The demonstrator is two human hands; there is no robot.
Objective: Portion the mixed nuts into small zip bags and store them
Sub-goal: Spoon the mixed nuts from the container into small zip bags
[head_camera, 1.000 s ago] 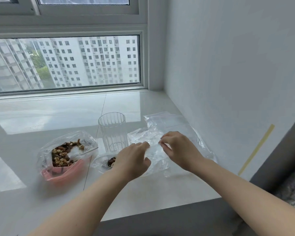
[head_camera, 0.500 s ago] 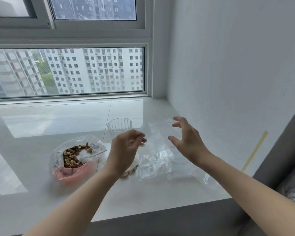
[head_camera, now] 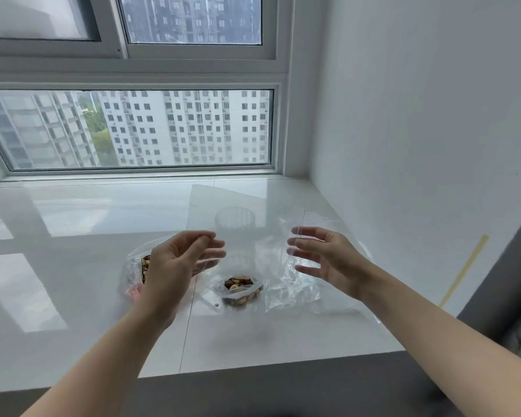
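Observation:
I hold an empty clear zip bag [head_camera: 247,212] up in the air between both hands. My left hand [head_camera: 181,260] pinches its lower left edge with curled fingers. My right hand [head_camera: 325,260] has straight, spread fingers at the bag's right edge. Below, on the white sill [head_camera: 253,341], lies a small zip bag with mixed nuts [head_camera: 241,291]. The large nut bag with a pink bottom [head_camera: 134,278] lies left of it, partly hidden by my left hand.
A ribbed clear glass [head_camera: 235,221] stands behind, seen through the held bag. A heap of empty clear bags [head_camera: 295,287] lies under my right hand. The white wall with a yellow tape strip [head_camera: 463,269] is close on the right; the window is behind.
Both hands rose from the heap of bags on the sill, lifting one empty bag up in front of the glass. The small nut bag is now uncovered.

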